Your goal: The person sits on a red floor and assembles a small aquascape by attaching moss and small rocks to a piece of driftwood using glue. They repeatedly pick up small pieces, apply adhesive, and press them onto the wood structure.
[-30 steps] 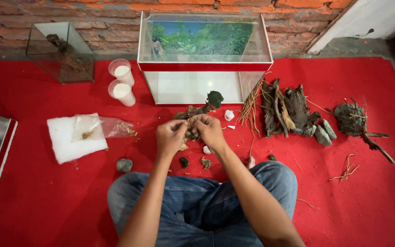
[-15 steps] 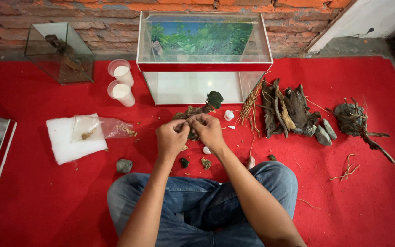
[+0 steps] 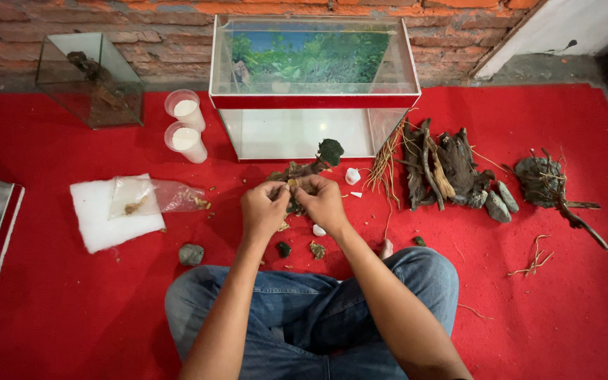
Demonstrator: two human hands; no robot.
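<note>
Person sits cross-legged on red carpet [image 3: 58,302], both hands raised together over the lap edge. Left hand [image 3: 263,209] and right hand [image 3: 323,203] are both pinched narrow on a small piece of driftwood [image 3: 302,171] with a green moss clump [image 3: 330,151] at its far end; fingertips meet at a tiny yellowish bit, possibly thread or glue, too small to tell. The driftwood sits just in front of the empty glass tank [image 3: 314,84], which stands against the brick wall. Small moss scraps [image 3: 284,249] and white bits lie on the carpet below the hands. To the left: white filter pad [image 3: 110,214] with a clear plastic bag [image 3: 160,197] on it, a grey stone [image 3: 191,254], two white cups [image 3: 186,131], a smaller glass box [image 3: 93,81]. To the right: a pile of dark wood and roots [image 3: 438,165], flat stones [image 3: 497,204], a mossy branch [image 3: 547,184]. To do this well, judging by the grip: keep the wood steady with one hand, work with the fingertips of the other, and press lightly so the moss does not tear off.
</note>
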